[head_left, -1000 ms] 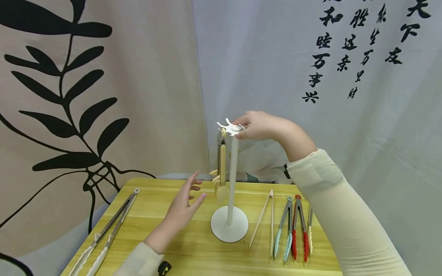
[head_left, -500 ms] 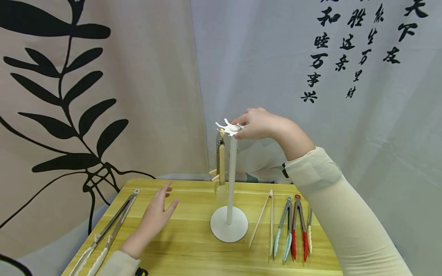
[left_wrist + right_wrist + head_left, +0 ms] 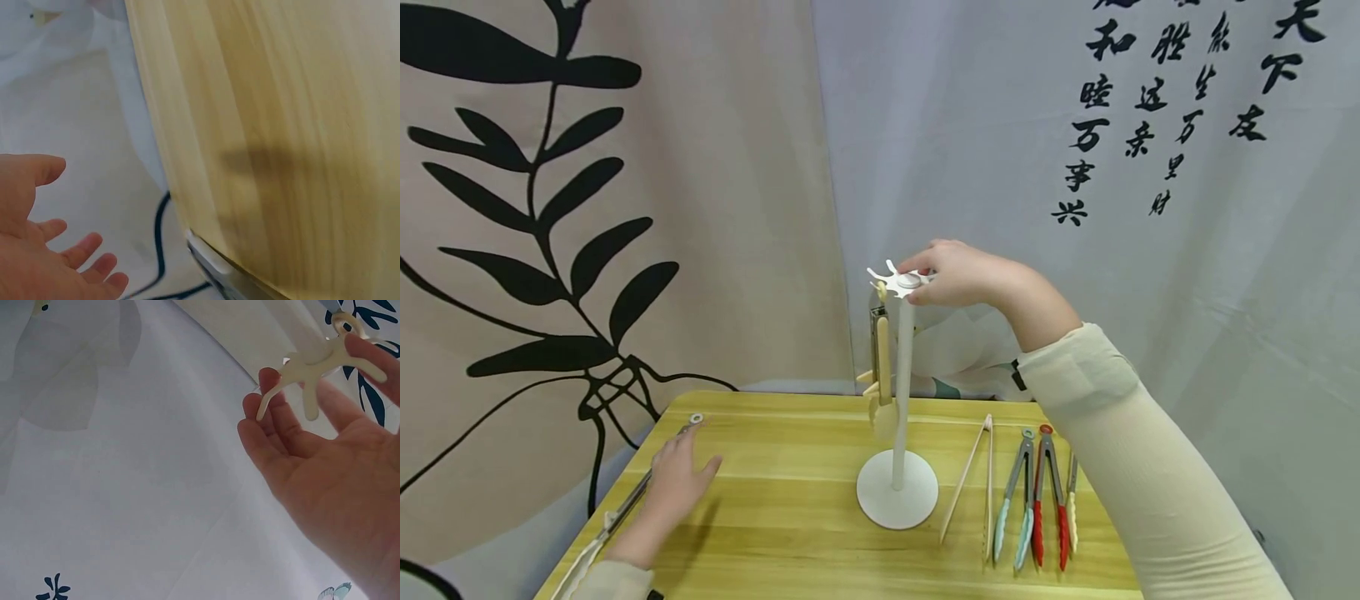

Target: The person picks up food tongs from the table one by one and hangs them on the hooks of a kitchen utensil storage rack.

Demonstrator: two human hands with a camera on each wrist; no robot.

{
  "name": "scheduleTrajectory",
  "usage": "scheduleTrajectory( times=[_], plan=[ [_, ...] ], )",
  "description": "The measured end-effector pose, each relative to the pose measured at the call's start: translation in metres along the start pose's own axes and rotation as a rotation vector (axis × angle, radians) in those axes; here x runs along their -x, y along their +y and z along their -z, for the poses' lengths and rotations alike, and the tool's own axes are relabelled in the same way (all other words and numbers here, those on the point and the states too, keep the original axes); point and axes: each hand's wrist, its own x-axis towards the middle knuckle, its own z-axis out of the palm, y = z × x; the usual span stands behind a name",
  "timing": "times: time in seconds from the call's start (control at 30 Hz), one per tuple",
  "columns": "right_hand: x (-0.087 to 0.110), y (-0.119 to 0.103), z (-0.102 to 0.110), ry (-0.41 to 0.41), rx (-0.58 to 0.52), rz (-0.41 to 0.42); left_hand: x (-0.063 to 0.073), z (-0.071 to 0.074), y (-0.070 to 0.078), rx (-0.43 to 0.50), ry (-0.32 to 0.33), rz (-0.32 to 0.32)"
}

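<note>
At the far left, long pale-tipped tongs [image 3: 625, 510] lie along the table's [image 3: 782, 483] side edge, ring end near the back corner. Over them reaches the left hand [image 3: 676, 487], fingers loosely spread, thumb wide, holding nothing. A good pick-up would likely mean pinching both legs close below the ring, so they swing little, and lifting straight up, since the edge is close enough for a sideways nudge to tip them off.

Rightward, a wide span of table gives room to carry something across at low height. Next, yellow tongs [image 3: 883, 358] hang from the left side of the white stand [image 3: 904, 358]; that side needs a careful approach. The right hand [image 3: 958, 275] curls its fingers round the stand's hooked top, best kept light and level.

Beyond the base, a row of smaller tongs [image 3: 1026, 467] leaves the right side tighter for moving.
</note>
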Motion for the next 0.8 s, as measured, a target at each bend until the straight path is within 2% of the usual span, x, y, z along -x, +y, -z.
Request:
scheduleTrajectory(
  times=[0.3, 0.6, 0.8],
  plan=[
    [-0.002, 0.0, -0.001, 0.004, 0.01, 0.006, 0.0, 0.006, -0.033, -0.076, -0.095, 0.151],
    [-0.002, -0.004, 0.0, -0.017, 0.045, 0.012, 0.005, 0.016, -0.049, -0.127, -0.293, 0.396],
    [-0.001, -0.002, 0.0, -0.016, 0.006, -0.007, 0.01, 0.016, -0.056, -0.19, -0.35, 0.454]
  ],
)
